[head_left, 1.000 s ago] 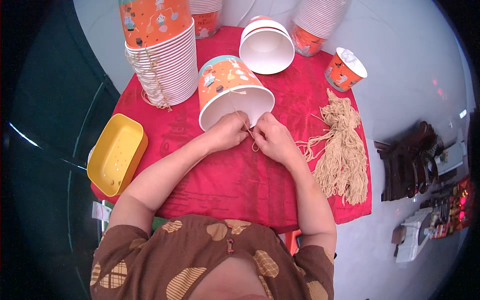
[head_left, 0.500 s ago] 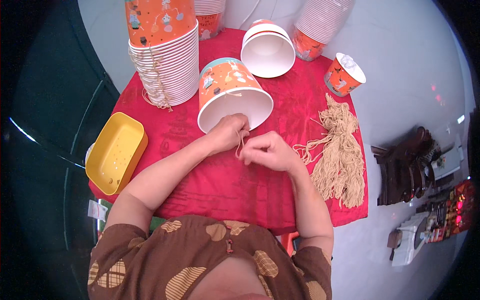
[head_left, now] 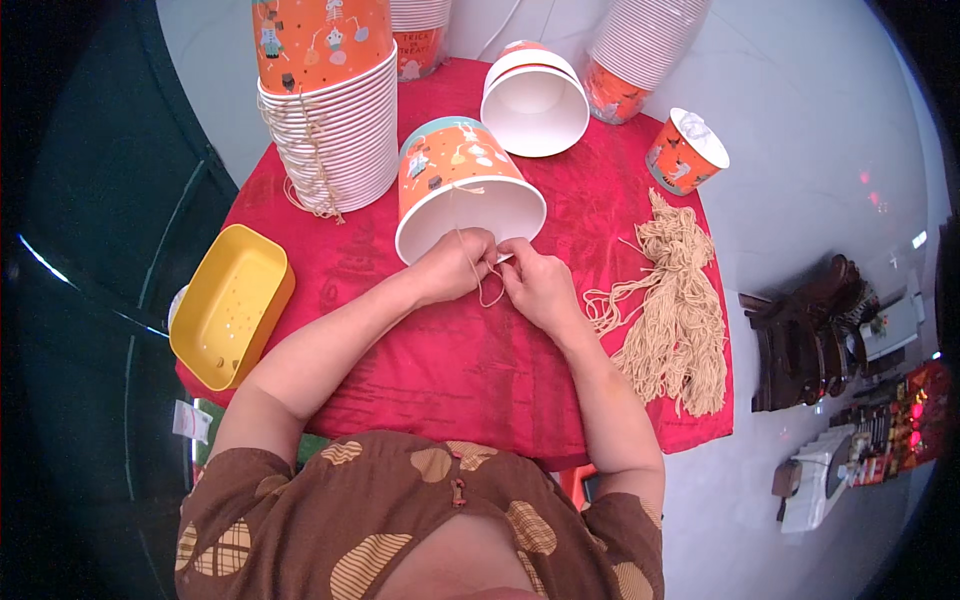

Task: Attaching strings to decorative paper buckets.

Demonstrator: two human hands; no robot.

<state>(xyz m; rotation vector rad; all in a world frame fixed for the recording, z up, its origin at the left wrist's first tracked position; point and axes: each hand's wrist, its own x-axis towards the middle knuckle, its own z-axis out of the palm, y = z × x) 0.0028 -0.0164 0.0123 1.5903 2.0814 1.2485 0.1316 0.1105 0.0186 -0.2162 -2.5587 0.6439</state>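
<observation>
An orange paper bucket (head_left: 465,160) with a white inside lies on its side in front of me, its mouth towards me. A tan string (head_left: 472,262) runs from the bucket's upper rim down to my hands and hangs in a loop below them. My left hand (head_left: 458,265) is closed at the lower rim, pinching the string. Right beside it, my right hand (head_left: 538,285) is also closed, its fingertips meeting the left fingers at the rim. What exactly lies between the right fingertips is small, but the string leads there.
At the left stand a tall stack of buckets (head_left: 335,135) with strings dangling and a yellow plastic bin (head_left: 235,300). Two nested buckets (head_left: 537,105) lie behind. On the right are a small orange cup (head_left: 685,155) and a bundle of tan strings (head_left: 680,310) on the red cloth (head_left: 450,380).
My right hand has moved up and in to the bucket's lower rim, against the left hand. The string now shows stretched from the upper rim, with a loop below my fingers.
</observation>
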